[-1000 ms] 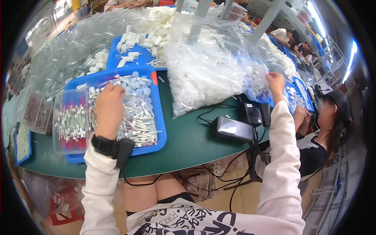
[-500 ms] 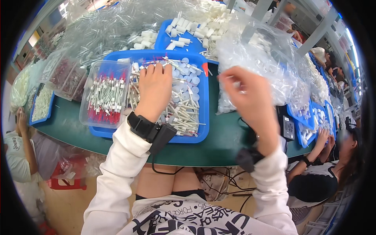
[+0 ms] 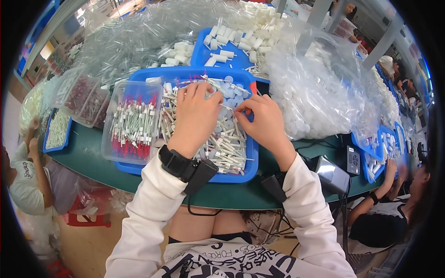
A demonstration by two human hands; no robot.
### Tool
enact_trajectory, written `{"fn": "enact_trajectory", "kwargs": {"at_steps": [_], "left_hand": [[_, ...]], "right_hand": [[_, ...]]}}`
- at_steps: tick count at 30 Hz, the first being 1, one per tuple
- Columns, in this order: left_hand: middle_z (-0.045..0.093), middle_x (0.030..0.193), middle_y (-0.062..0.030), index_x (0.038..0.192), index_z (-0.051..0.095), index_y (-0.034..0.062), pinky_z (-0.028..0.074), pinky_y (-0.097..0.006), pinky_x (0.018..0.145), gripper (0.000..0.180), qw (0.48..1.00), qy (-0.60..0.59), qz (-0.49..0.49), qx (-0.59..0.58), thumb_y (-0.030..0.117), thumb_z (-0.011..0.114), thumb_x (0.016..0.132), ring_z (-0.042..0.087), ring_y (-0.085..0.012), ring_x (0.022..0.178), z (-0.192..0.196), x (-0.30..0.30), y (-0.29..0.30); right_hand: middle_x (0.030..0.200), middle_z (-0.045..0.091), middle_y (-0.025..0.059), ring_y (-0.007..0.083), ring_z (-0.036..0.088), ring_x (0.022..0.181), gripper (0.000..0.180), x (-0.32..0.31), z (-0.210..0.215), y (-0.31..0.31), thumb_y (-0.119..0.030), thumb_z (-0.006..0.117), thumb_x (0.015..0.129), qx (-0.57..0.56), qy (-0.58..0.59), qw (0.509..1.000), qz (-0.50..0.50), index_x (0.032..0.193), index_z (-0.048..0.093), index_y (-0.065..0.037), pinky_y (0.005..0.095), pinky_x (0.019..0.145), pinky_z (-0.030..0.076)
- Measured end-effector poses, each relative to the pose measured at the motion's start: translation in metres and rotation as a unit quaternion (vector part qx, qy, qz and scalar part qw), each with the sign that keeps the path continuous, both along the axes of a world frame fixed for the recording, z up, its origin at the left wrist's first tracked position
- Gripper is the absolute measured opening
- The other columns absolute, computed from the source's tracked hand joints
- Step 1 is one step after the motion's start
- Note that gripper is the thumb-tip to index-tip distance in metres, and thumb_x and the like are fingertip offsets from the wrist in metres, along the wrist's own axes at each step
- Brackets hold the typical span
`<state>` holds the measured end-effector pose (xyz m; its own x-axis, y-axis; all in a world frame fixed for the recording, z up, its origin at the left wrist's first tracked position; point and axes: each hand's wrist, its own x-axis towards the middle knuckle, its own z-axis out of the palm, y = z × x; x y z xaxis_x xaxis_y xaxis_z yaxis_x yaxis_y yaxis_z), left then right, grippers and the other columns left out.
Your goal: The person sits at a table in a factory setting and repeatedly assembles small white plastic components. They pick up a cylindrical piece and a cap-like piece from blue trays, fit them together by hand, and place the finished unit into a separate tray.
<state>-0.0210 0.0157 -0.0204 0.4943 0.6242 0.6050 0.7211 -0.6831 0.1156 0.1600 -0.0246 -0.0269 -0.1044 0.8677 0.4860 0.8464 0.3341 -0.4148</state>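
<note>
Both hands work over a blue tray heaped with slim white sticks and round pale translucent discs. My left hand is above the tray's middle, its fingers curled and closed. At its thumb and forefinger shows one end of a slim white stick. At the tray's right side my right hand pinches the stick's other end between thumb and forefinger. The fingertips partly cover the stick. Against the left hand's side of the tray rests a clear plastic box of white sticks with red ends.
Behind lies a second blue tray with white cylinders. Clear plastic tubes pile up at the back left. A large clear bag of white parts stands at right, near a black box. Co-workers sit on both sides.
My right hand has come left and down from beside the bag to the tray, meeting my left hand at the stick. The whole view has shifted slightly.
</note>
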Motion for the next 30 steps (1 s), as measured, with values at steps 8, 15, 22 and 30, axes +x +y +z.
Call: {"fn": "enact_trajectory", "kwargs": {"at_steps": [8,15,22,30], "left_hand": [[0.064,0.092,-0.0052,0.093,0.064,0.0097,0.041,-0.038,0.086,0.013,0.995,-0.088,-0.031,0.027,0.01,0.065,0.08,0.058,-0.0233,0.094,0.006,0.005,0.011],[0.068,0.095,-0.0113,0.117,0.056,0.0006,0.048,-0.028,0.07,0.027,0.916,-0.315,-0.083,-0.236,0.005,0.05,0.092,0.064,-0.0158,0.082,0.019,0.007,-0.002],[0.061,0.093,-0.0108,0.112,0.056,-0.0044,0.04,-0.024,0.067,0.026,0.593,-0.532,-0.332,-0.506,0.013,0.047,0.094,0.048,-0.0111,0.071,0.022,0.007,-0.002],[0.056,0.081,-0.0039,0.106,0.058,-0.0026,0.03,-0.019,0.057,0.031,0.624,-0.449,-0.323,-0.552,0.024,0.045,0.098,0.033,-0.0045,0.059,0.026,0.003,-0.004]], "right_hand": [[0.078,0.054,0.0033,0.0227,0.052,0.077,0.012,-0.002,-0.004,0.009,-0.016,0.07,0.072,0.14,0.16,0.977,-0.02,0.079,0.062,-0.01,0.0343,0.069,0.039],[0.087,0.051,0.0029,0.0223,0.051,0.087,0.016,0.006,0.02,-0.03,-0.018,0.075,0.066,0.017,-0.109,0.994,0.006,0.076,0.066,-0.01,0.0354,0.077,0.039],[0.087,0.051,0.0034,0.0219,0.051,0.086,0.014,0.006,0.015,-0.027,-0.016,0.075,0.067,0.004,-0.076,0.997,0.033,0.076,0.067,-0.009,0.0344,0.075,0.04],[0.088,0.06,0.0068,0.0206,0.06,0.079,0.016,0.005,0.022,-0.017,-0.009,0.066,0.082,0.015,0.241,0.969,0.054,0.097,0.062,-0.004,0.0342,0.071,0.047]]}}
